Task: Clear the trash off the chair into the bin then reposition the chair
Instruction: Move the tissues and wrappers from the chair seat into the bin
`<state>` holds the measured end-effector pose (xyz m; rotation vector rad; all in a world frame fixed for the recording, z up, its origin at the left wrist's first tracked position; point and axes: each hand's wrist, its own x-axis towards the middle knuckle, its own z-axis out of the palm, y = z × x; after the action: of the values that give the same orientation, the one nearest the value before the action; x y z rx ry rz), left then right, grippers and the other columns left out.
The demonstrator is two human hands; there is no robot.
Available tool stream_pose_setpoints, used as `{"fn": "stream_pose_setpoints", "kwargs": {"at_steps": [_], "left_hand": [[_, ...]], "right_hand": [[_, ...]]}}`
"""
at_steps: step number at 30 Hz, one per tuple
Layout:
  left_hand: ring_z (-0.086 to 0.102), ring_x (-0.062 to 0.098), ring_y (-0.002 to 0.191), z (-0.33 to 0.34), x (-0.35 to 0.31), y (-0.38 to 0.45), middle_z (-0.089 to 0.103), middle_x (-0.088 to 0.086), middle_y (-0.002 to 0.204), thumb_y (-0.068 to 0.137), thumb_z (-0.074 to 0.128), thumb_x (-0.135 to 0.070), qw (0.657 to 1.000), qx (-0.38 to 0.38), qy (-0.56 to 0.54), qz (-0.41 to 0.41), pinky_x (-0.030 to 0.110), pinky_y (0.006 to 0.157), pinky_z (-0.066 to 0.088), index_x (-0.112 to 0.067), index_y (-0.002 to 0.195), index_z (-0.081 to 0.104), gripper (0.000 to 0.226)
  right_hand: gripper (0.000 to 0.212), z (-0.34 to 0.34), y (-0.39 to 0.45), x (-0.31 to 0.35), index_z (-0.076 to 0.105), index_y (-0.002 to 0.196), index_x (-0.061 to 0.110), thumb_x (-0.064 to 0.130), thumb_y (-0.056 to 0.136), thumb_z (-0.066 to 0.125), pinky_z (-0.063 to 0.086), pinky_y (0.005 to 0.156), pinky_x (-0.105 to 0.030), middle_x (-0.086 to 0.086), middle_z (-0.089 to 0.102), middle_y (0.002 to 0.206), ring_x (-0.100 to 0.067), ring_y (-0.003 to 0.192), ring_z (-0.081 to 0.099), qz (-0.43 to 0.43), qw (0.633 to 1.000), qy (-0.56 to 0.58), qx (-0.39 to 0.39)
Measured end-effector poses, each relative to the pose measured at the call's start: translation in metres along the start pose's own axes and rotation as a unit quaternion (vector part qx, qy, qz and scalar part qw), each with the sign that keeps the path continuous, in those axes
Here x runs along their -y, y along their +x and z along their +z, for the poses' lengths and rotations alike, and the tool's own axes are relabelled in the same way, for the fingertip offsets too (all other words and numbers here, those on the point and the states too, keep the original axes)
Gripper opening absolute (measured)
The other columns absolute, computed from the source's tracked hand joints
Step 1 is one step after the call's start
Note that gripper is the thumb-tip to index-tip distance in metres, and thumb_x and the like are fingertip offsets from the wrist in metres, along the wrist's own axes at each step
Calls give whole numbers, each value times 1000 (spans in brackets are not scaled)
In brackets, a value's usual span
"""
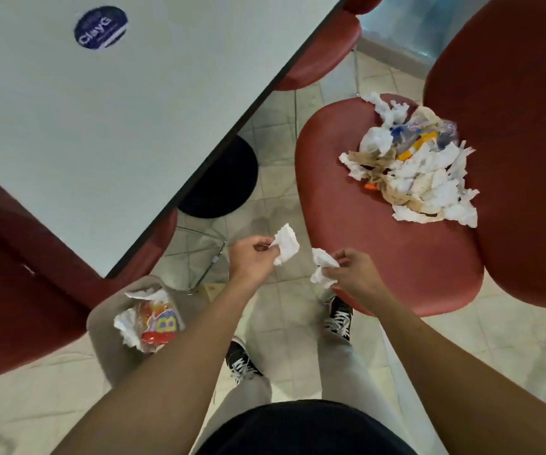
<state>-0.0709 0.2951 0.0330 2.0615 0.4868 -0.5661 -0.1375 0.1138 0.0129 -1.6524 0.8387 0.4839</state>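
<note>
Bright, even indoor light; soft glare on the glossy white rectangular tabletop (107,119); wide-angle bending at edges, slight overall softness

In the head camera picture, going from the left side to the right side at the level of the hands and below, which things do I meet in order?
Bin with trash inside → left hand pinching a white tissue → right hand gripping a crumpled tissue → red chair seat with the pile of trash on it.
</note>
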Motion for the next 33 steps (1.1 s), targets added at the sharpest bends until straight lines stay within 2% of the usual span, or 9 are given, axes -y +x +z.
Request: {"fn": "stream_pose_setpoints", "kwargs": {"at_steps": [4,9,13,19,22,25,28,30,33], "left_hand": [[62,10,80,-59,57,-13,70,-3,93,77,71,-16,996,-66,-18,-53,22,73,47,-19,92,71,15],[59,14,84,-131,131,-30,65,-3,87,78,70,-15,983,-134,-15,-124,21,72,39,-12,95,72,18],[63,19,87,-185,194,-38,71,2,93,74,74,-22,965,-189,-20,-181,26,80,49,-16,90,73,18],[62,30,97,-231,258,-44,67,9,103,73,76,-17,959,-207,-1,-194,35,86,50,-8,94,69,23],[61,30,95,-239,270,-44,68,10,105,77,71,-15,955,-215,-11,-204,32,80,48,-9,101,68,25],[57,19,85,-244,271,-43,68,5,105,80,65,-15,956,-212,-25,-201,25,73,43,-15,99,69,19],[59,18,88,-251,274,-40,69,3,104,83,57,-15,950,-232,-59,-199,23,73,40,-18,95,70,18],[59,17,87,-254,271,-38,69,2,101,84,54,-13,950,-241,-58,-190,21,73,40,-17,95,70,20],[59,13,83,-257,266,-34,68,-2,92,84,56,-10,952,-238,-80,-178,19,73,40,-19,88,69,17]], "right_hand": [[15,63,-16,4,61,78,15,6,72,72,59,72,-51,-13,69,85,-31,77,69,-15,998,-37,38],[15,139,-40,10,58,77,14,3,77,69,59,72,-52,-10,66,80,-32,76,69,-18,992,-87,91],[12,200,-56,10,60,76,16,8,74,70,58,71,-54,-12,68,78,-37,76,69,-27,982,-132,132],[14,273,-74,3,61,78,18,10,76,72,54,63,-38,-4,63,71,-22,64,61,-38,970,-185,153],[15,302,-79,-6,61,81,21,10,76,72,55,67,-39,-3,63,75,-20,66,60,-41,967,-201,153],[23,328,-84,-14,66,97,19,17,76,74,57,77,-40,-1,64,86,-21,76,63,-25,959,-214,182],[45,349,-90,-18,63,115,24,33,73,74,55,86,-34,-1,64,108,-19,93,64,-10,942,-248,225],[43,353,-92,-18,61,120,24,33,79,69,50,91,-28,1,63,112,-17,100,61,-29,932,-288,219],[34,351,-91,-19,66,114,21,27,81,65,48,80,-24,-4,66,116,-19,97,62,-31,935,-291,199]]}}
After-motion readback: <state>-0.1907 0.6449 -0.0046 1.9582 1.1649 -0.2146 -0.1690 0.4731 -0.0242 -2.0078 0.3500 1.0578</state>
